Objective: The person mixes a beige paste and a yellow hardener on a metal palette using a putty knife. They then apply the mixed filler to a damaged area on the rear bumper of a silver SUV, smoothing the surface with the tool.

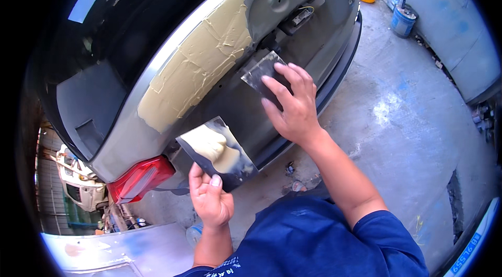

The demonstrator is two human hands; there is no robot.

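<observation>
Spreader [264, 75] edge under fingers [290, 81]

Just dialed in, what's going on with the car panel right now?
A person is spreading body filler on a car's rear panel. The right hand presses a dark spreader blade flat against the grey panel, just below the beige filler patch already laid on. The left hand holds a dark mixing board carrying a lump of cream filler. The red tail light sits at the lower left.
</observation>
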